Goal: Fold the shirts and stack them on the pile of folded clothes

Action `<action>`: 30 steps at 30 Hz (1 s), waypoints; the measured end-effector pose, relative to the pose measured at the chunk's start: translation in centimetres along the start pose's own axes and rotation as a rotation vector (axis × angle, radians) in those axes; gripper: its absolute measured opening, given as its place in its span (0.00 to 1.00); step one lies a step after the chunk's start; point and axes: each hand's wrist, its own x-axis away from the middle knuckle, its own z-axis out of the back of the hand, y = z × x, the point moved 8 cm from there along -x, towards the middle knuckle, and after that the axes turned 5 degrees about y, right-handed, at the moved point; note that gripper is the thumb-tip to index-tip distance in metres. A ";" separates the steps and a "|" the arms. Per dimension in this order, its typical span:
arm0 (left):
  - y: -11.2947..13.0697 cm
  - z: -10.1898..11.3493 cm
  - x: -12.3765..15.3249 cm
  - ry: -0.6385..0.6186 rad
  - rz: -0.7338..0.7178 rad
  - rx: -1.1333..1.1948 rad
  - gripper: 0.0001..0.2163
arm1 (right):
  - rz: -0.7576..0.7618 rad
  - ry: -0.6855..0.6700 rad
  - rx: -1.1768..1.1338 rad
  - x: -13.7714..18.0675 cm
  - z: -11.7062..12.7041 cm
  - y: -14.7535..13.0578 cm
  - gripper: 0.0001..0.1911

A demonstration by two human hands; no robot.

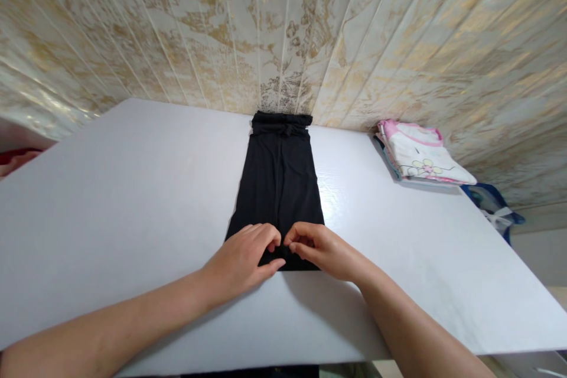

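Note:
A black garment (278, 183), folded into a long narrow strip, lies flat on the white table (133, 189), running from the far wall edge toward me. My left hand (243, 260) rests on its near edge with fingers curled, thumb under the hem, pinching the cloth. My right hand (316, 248) sits right beside it, fingers bent and pinching the same near edge. The two hands almost touch at the middle of the hem.
A stack of folded white and pink clothes (420, 159) lies at the table's far right by the wall. A blue bag (494, 207) shows past the right edge. Gold-patterned wall panels stand behind. Something red sits at the far left (18, 156).

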 end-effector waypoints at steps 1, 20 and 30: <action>0.0 -0.2 0.0 0.012 -0.007 -0.016 0.08 | 0.005 -0.009 -0.002 0.0 0.0 0.0 0.05; 0.5 -0.9 0.0 0.017 -0.032 0.007 0.07 | -0.009 -0.059 0.718 2.3 2.0 -0.5 0.11; 1.1 -1.4 0.3 -0.023 -0.108 -0.053 0.07 | -0.002 -0.021 0.711 2.0 2.1 -0.6 0.11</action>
